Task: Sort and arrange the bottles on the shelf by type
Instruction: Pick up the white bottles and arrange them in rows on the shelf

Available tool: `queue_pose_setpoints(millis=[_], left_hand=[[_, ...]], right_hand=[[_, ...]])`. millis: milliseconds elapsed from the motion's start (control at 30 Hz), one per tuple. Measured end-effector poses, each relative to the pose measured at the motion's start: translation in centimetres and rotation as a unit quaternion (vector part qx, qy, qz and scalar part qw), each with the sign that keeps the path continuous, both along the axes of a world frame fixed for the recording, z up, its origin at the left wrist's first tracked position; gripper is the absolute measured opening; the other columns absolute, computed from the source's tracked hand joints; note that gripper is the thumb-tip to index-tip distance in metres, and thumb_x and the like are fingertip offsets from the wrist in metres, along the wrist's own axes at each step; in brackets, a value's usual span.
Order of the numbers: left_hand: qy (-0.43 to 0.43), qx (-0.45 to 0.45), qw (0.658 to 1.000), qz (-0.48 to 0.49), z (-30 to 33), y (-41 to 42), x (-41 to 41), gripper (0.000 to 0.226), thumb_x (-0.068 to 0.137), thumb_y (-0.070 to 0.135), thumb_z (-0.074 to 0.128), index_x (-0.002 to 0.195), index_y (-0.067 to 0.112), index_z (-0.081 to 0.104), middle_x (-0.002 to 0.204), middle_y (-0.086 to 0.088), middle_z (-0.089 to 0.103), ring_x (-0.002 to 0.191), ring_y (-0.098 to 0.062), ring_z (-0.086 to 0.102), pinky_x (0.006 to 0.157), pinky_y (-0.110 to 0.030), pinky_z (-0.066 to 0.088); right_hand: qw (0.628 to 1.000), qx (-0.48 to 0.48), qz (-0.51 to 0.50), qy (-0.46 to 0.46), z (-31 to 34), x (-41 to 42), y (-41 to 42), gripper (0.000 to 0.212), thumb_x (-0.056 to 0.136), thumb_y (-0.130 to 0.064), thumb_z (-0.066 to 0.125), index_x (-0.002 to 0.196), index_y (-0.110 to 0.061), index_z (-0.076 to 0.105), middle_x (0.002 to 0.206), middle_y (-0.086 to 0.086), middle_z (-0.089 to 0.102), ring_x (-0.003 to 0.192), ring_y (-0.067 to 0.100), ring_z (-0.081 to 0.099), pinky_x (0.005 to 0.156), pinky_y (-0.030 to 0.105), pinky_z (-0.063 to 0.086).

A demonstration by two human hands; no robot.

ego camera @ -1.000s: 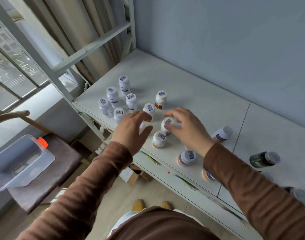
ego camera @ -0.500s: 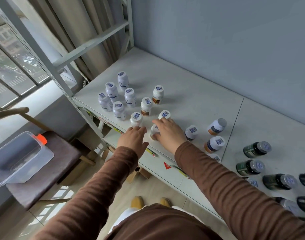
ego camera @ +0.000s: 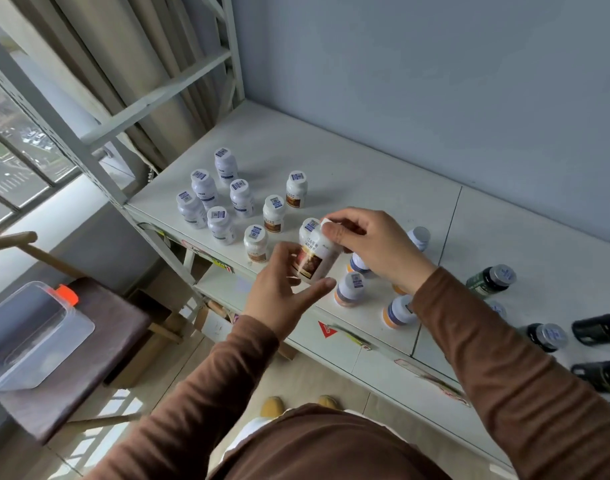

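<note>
Brown-label bottle [ego camera: 314, 258] now lifted, tilted between both hands' grip.

A clear plastic lidded container with an orange clip [ego camera: 30, 336] rests on a dark brown cushioned stool with pale wooden legs [ego camera: 89, 355] at the left. Beige curtains [ego camera: 130, 64] hang beside a barred window [ego camera: 16, 157] looking onto a street. A pale blue-grey wall [ego camera: 435, 91] rises at the back. Below, a pair of mustard-yellow shoes [ego camera: 300, 405] stands on the light tiled floor [ego camera: 151, 420], and cardboard boxes [ego camera: 213, 320] sit partly hidden underneath
</note>
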State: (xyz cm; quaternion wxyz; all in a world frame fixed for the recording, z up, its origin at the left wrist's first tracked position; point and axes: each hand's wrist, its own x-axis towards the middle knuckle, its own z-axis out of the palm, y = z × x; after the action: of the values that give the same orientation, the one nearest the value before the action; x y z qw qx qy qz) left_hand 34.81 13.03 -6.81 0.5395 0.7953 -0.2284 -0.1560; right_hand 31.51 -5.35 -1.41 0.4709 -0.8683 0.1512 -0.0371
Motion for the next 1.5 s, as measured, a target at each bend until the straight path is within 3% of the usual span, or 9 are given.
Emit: queue_pose_setpoints(millis=[200, 400, 533, 633, 767, 867, 967, 1167, 1500], left_hand=[[0.388, -0.265, 0.878, -0.090, 2.7, -1.4, -1.4, 0.047, 0.089, 0.036, 0.053, 0.115, -0.003, 0.056, 0.093, -0.021, 0.064, 0.080, -0.025, 0.064, 0.081, -0.035, 0.056], [0.494, -0.281, 0.813, -0.126, 3.4, -2.0, -1.6, 0.054, 0.088, 0.046, 0.043, 0.114, 0.002, 0.058, 0.085, -0.014, 0.068, 0.079, -0.022, 0.064, 0.087, -0.034, 0.051], [0.402, -0.282, 0.868, -0.069, 2.9, -2.2, -1.7, 0.043, 0.084, 0.029, 0.062, 0.118, 0.003, 0.053, 0.092, -0.013, 0.065, 0.079, -0.022, 0.064, 0.085, -0.036, 0.053], [0.206, -0.195, 0.959, 0.012, 1.8, -2.2, -1.1, 0.048, 0.072, 0.024, 0.081, 0.106, 0.015, 0.049, 0.090, -0.005, 0.061, 0.080, -0.020, 0.059, 0.079, -0.039, 0.051], [-0.013, -0.064, 0.996, 0.059, 1.0, -2.1, -1.1, 0.055, 0.070, 0.025, 0.086, 0.104, 0.028, 0.043, 0.094, 0.000, 0.059, 0.075, -0.013, 0.057, 0.067, -0.022, 0.051], [-0.057, -0.035, 0.996, 0.053, 0.3, -1.9, -0.9, 0.059, 0.068, 0.024, 0.087, 0.108, 0.025, 0.043, 0.097, 0.001, 0.059, 0.079, -0.014, 0.058, 0.066, -0.016, 0.048], [-0.106, 0.109, 0.988, -0.004, -0.9, -0.6, 0.7, 0.062, 0.068, 0.032, 0.086, 0.115, 0.020, 0.046, 0.109, 0.003, 0.057, 0.091, -0.017, 0.058, 0.081, -0.029, 0.052], [-0.118, 0.444, 0.875, -0.152, -1.4, 2.9, 2.8, 0.070, 0.083, 0.049, 0.068, 0.142, 0.025, 0.039, 0.139, 0.001, 0.050, 0.125, -0.018, 0.047, 0.106, -0.035, 0.041], [-0.155, 0.463, 0.861, -0.141, -0.9, 3.0, 3.0, 0.065, 0.086, 0.051, 0.064, 0.142, 0.029, 0.041, 0.135, 0.004, 0.052, 0.121, -0.015, 0.049, 0.099, -0.032, 0.046]], right_hand=[[0.997, 0.029, -0.043, -0.050, 2.7, 0.0, -0.3, 0.065, 0.066, -0.081, 0.062, 0.080, -0.017, 0.064, 0.072, 0.012, 0.062, 0.062, 0.014, 0.047, 0.062, 0.040, 0.040], [0.996, 0.031, -0.064, -0.050, 3.1, 0.0, -0.5, 0.067, 0.064, -0.081, 0.063, 0.074, -0.015, 0.058, 0.060, -0.002, 0.049, 0.059, 0.014, 0.042, 0.063, 0.037, 0.035], [0.995, 0.057, -0.043, -0.064, 3.0, -0.7, -0.8, 0.046, 0.076, -0.067, 0.065, 0.083, -0.022, 0.070, 0.064, -0.007, 0.054, 0.059, 0.008, 0.044, 0.062, 0.035, 0.038], [0.994, 0.102, -0.012, -0.043, 2.3, -1.3, -1.2, 0.027, 0.088, -0.046, 0.068, 0.107, -0.028, 0.075, 0.085, -0.005, 0.071, 0.073, 0.013, 0.062, 0.069, 0.033, 0.056], [0.989, 0.145, 0.001, -0.020, 0.9, -1.5, -1.2, 0.035, 0.087, -0.036, 0.072, 0.119, -0.023, 0.070, 0.106, 0.006, 0.073, 0.090, 0.015, 0.068, 0.081, 0.033, 0.059], [0.994, 0.110, 0.005, -0.016, 0.0, -1.2, -1.1, 0.031, 0.087, -0.032, 0.074, 0.116, -0.022, 0.071, 0.099, -0.001, 0.073, 0.090, 0.011, 0.068, 0.081, 0.032, 0.059], [1.000, -0.014, 0.019, -0.002, -0.7, -0.6, -0.9, 0.031, 0.084, -0.038, 0.075, 0.113, -0.027, 0.071, 0.099, -0.011, 0.070, 0.091, 0.009, 0.065, 0.083, 0.028, 0.052], [0.974, -0.214, 0.061, 0.048, -3.5, 1.5, 1.0, 0.043, 0.084, -0.030, 0.073, 0.124, -0.021, 0.061, 0.116, 0.000, 0.061, 0.102, 0.020, 0.059, 0.081, 0.025, 0.039], [0.951, -0.266, 0.121, 0.100, -7.9, 4.1, 2.8, 0.047, 0.085, -0.028, 0.070, 0.130, -0.018, 0.059, 0.128, 0.006, 0.058, 0.115, 0.028, 0.055, 0.097, 0.038, 0.044]])
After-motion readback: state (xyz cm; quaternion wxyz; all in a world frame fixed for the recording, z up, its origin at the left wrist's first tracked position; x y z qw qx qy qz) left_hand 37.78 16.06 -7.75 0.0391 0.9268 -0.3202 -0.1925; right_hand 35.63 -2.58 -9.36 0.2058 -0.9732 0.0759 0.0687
